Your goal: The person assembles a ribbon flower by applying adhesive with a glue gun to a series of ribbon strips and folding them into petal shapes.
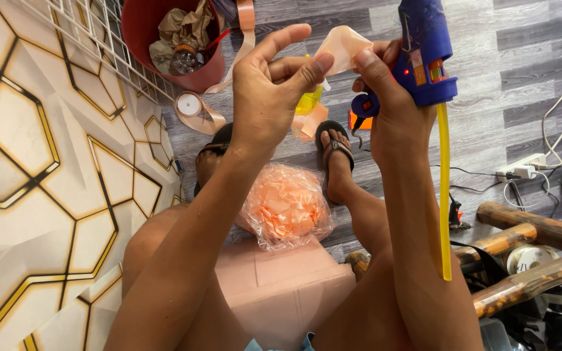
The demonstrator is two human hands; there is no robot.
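The left hand (271, 97) pinches a small folded piece of peach satin ribbon (341, 47) between thumb and forefinger, holding it up in the air over the grey plank floor (521, 84). The right hand (391, 97) is clenched around the grip of a blue hot glue gun (424, 49), with a long yellow glue stick (444, 188) hanging out of its back towards the near side; its fingertips also touch the ribbon piece. The gun's nozzle is hidden behind the hands.

Below, near the sandalled feet, lies a clear plastic bag of cut peach ribbon pieces (286, 207). Far left stand a red plastic bucket (144, 26) stuffed with crumpled paper and a spool of peach ribbon (191, 107). A white power strip (521, 169) sits on the right.

The fingers sit very close to where the glue would come out, so a burn looks likely if hot glue reaches skin. A drip could also fall on the bare legs underneath, or the slippery ribbon could unfold if the pinch loosens.
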